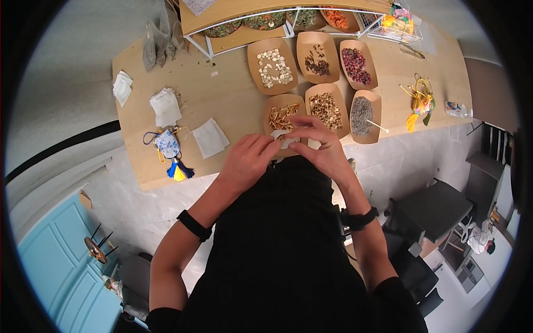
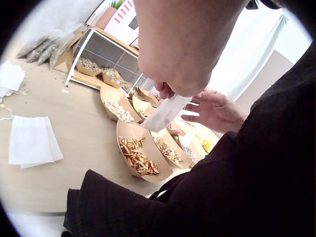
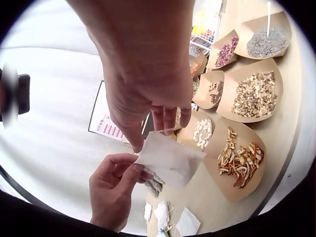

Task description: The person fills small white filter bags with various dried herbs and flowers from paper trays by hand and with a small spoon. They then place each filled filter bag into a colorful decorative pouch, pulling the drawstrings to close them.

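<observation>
My left hand point(image 1: 252, 158) pinches a small white drawstring pouch point(image 3: 170, 158) by its edge, with the thumb on the near side. A faint darker patch shows through the pouch's lower part. At the opposite edge is my right hand point(image 1: 325, 147), its thumb touching the pouch's corner and its fingers spread loosely near a thin string. Both hands are over the near edge of a brown paper tray point(image 3: 222, 185) of dried brown-edged strips point(image 1: 280, 116). Beside it stands another tray with chopped tan pieces point(image 1: 325, 110).
Behind are trays of white slices point(image 1: 274, 67), brown bits point(image 1: 317, 64) and dark-pink buds point(image 1: 356, 65); grey-purple grains point(image 1: 362, 115) hold a white stick. Flat white pouches point(image 1: 211, 137) and a blue-white tasselled sachet point(image 1: 167, 144) lie left, a yellow-tasselled sachet point(image 1: 422, 103) right. A white-framed shelf point(image 1: 239, 41) stands behind.
</observation>
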Tool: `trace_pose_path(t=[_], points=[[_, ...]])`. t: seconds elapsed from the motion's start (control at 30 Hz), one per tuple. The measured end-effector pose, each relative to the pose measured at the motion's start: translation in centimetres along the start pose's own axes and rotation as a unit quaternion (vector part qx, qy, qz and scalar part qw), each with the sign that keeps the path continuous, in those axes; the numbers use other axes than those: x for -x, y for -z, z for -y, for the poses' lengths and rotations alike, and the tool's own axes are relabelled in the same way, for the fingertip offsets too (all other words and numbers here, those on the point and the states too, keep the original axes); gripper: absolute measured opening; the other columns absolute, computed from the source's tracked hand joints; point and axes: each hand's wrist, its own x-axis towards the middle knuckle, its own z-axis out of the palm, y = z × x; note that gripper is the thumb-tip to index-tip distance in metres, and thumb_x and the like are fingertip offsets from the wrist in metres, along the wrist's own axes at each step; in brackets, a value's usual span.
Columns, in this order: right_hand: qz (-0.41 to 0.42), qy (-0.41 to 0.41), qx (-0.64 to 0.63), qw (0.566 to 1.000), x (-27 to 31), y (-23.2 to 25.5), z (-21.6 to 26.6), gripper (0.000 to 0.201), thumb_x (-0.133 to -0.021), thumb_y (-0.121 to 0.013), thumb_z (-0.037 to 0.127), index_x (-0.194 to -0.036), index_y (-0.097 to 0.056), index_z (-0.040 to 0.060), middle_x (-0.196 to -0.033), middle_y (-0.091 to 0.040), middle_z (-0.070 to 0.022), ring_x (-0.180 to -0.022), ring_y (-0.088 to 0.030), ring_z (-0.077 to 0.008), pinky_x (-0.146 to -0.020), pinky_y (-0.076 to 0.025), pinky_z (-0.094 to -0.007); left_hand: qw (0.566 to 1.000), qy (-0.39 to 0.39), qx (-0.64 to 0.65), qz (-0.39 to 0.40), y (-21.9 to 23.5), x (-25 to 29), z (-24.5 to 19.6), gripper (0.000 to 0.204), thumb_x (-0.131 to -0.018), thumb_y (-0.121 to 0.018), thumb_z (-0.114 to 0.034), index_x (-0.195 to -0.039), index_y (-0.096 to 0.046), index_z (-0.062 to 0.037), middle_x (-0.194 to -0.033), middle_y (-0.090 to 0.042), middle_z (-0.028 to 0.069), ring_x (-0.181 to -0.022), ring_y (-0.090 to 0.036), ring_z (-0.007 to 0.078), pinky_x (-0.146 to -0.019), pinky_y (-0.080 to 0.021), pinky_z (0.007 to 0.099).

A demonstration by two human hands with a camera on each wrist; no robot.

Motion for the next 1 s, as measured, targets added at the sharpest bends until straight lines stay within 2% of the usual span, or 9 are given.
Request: trace_pose_path(t=[0.1,0.17,0.2,0.27,0.37,0.5,0.57,0.8,1.0], points=[[-0.021,0.039,0.076,0.996,0.4,0.2,0.2,0.026,-0.078,-0.07,-0.002,-0.1,-0.074,0.0107,-0.124,-0.057,-0.0113,-0.115,-0.056,-0.0257,-0.095,-0.048,-0.0346,1.0,-0.003,-0.002,0.001,0.3,-0.1,-0.2,0.028,-0.072,-0.062,-0.003,-0.1,-0.061,-0.0025,-0.093,-0.061,0.0085,-0.085,-0.061,0.0244,-0.077,-0.049,0.036],[-0.001,0.126,0.215,0.968,0.6,0.3,1.4,0.021,-0.079,-0.067,0.001,-0.097,-0.073,0.0091,-0.12,-0.058,-0.0138,-0.112,-0.056,-0.0297,-0.098,-0.044,-0.0387,1.0,0.002,0.013,0.003,0.4,-0.1,-0.3,0.029,-0.07,-0.064,0.004,-0.098,-0.062,-0.0015,-0.093,-0.063,0.0098,-0.084,-0.062,0.0278,-0.074,-0.051,0.0372],[-0.002,0.126,0.215,0.969,0.5,0.3,2.0,0.021,-0.079,-0.067,0.001,-0.097,-0.073,0.0091,-0.12,-0.058,-0.0138,-0.112,-0.056,-0.0297,-0.098,-0.044,-0.0387,1.0,0.001,0.014,0.003,0.4,0.0,-0.4,0.029,-0.07,-0.064,0.004,-0.098,-0.062,-0.0015,-0.093,-0.063,0.0098,-0.084,-0.062,0.0278,-0.074,-0.051,0.0372],[0.038,0.173,0.382,0.907,0.3,-0.1,3.0,0.013,-0.081,-0.066,0.009,-0.092,-0.073,0.007,-0.111,-0.06,-0.0133,-0.107,-0.055,-0.0294,-0.094,-0.043,-0.0401,1.0,-0.004,0.021,0.01,0.3,0.1,-0.4,0.03,-0.069,-0.065,0.004,-0.098,-0.062,-0.0016,-0.094,-0.063,0.0097,-0.084,-0.061,0.0277,-0.074,-0.051,0.037],[0.026,0.176,0.427,0.886,-0.2,-0.4,3.0,0.011,-0.08,-0.07,0.011,-0.091,-0.07,0.0058,-0.103,-0.06,-0.0114,-0.096,-0.057,-0.0294,-0.087,-0.044,-0.04,1.0,-0.006,0.026,0.017,0.2,0.3,-0.4,0.03,-0.068,-0.065,0.004,-0.098,-0.062,-0.0016,-0.094,-0.063,0.0095,-0.085,-0.061,0.0276,-0.075,-0.051,0.0369],[0.011,0.181,0.453,0.873,-0.6,-0.6,2.8,0.013,-0.078,-0.073,0.013,-0.088,-0.069,0.005,-0.093,-0.06,-0.0095,-0.09,-0.058,-0.0278,-0.083,-0.044,-0.0399,1.0,0.0,0.023,0.015,0.4,0.4,-0.5,0.03,-0.069,-0.065,0.004,-0.098,-0.062,-0.0015,-0.094,-0.063,0.0096,-0.086,-0.061,0.0275,-0.075,-0.051,0.0367],[0.009,0.186,0.47,0.863,-0.6,-1.3,1.8,0.01,-0.076,-0.067,0.013,-0.083,-0.067,0.0047,-0.084,-0.058,-0.0091,-0.088,-0.058,-0.0268,-0.081,-0.044,-0.0401,1.0,0.005,0.023,0.009,0.4,0.5,-0.4,0.029,-0.069,-0.065,0.004,-0.098,-0.062,-0.0014,-0.094,-0.063,0.0097,-0.085,-0.061,0.0276,-0.076,-0.051,0.0367],[0.026,0.178,0.472,0.863,-0.3,-2.6,0.8,0.012,-0.074,-0.066,0.007,-0.085,-0.064,0.0023,-0.086,-0.057,-0.0109,-0.089,-0.057,-0.0276,-0.078,-0.044,-0.0389,0.999,0.023,0.028,0.01,-0.4,0.9,-0.4,0.027,-0.071,-0.065,0.003,-0.097,-0.062,-0.0015,-0.093,-0.063,0.0098,-0.085,-0.061,0.0277,-0.075,-0.051,0.0369],[0.022,0.16,0.423,0.891,-0.1,-2.5,1.2,0.022,-0.074,-0.069,0.011,-0.094,-0.066,0.0037,-0.089,-0.057,-0.0103,-0.093,-0.057,-0.0272,-0.081,-0.044,-0.04,0.995,0.072,0.062,-0.038,-1.3,1.3,-0.6,0.029,-0.071,-0.063,0.003,-0.099,-0.061,-0.0012,-0.095,-0.061,0.0095,-0.088,-0.059,0.028,-0.078,-0.05,0.0378]])
